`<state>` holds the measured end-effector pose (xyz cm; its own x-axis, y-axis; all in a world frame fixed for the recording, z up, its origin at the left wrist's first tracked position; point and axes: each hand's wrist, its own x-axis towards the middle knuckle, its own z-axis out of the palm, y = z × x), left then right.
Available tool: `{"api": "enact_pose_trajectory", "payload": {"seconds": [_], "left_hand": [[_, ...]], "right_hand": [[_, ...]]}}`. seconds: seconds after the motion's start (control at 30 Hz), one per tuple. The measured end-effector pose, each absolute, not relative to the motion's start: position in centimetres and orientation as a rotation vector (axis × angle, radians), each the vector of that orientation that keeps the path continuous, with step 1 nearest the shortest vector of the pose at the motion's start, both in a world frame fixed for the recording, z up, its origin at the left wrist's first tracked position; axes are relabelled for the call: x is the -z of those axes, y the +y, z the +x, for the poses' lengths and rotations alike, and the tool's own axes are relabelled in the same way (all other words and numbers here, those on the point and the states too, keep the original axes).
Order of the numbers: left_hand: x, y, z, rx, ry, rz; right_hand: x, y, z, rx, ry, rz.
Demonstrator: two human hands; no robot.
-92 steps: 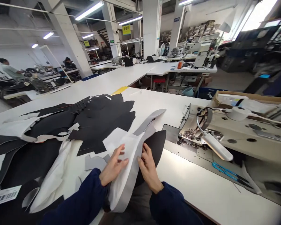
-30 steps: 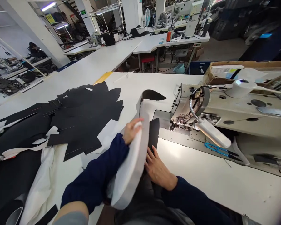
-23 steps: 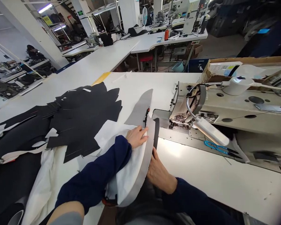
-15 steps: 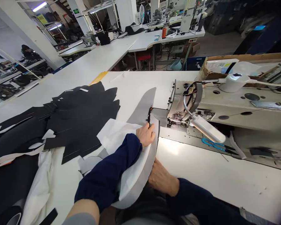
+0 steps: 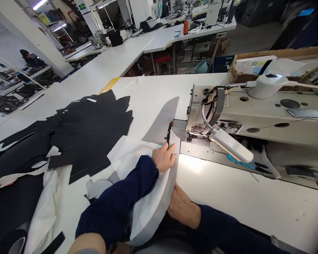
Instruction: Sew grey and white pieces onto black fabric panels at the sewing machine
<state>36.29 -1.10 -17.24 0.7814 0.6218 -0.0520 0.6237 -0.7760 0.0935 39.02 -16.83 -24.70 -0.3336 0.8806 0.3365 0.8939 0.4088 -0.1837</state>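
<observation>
A curved grey-and-white fabric piece (image 5: 159, 190) lies on the white table (image 5: 228, 190) in front of me, its far end reaching toward the sewing machine (image 5: 254, 116). My left hand (image 5: 164, 157) presses on top of the piece near its seam, fingers curled together at the edge. My right hand (image 5: 181, 208) sits under the piece's right edge at the table's front; its fingers are hidden beneath the fabric. A grey strip (image 5: 163, 120) of the same piece stretches up to the machine's needle area (image 5: 198, 130).
A heap of black cut fabric pieces (image 5: 90, 127) and white lining (image 5: 45, 204) covers the table to the left. A lamp on a flexible neck (image 5: 230, 144) hangs over the machine bed. Blue scissors (image 5: 241, 162) lie by the machine. A cardboard box (image 5: 270, 63) stands behind. A person works far left.
The fabric piece, held upright a second ago, has been laid flat and slid toward the machine. My left hand moved forward along its seam. My right hand stayed under its edge.
</observation>
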Motion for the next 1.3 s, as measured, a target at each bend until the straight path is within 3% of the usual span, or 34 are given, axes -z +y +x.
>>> {"api": "enact_pose_trajectory", "payload": {"seconds": [0.23, 0.57, 1.3], "left_hand": [[17.1, -1.4, 36.4, 0.089, 0.970, 2.880], [16.7, -1.3, 37.0, 0.140, 0.932, 2.903], [17.1, -1.3, 41.3, 0.106, 0.825, 2.935]], "right_hand": [[24.3, -17.0, 39.3, 0.209, -2.302, -1.502], [23.9, -16.9, 39.7, 0.057, -2.370, -1.508], [23.6, -19.1, 41.2, 0.385, -2.224, -1.583]]}}
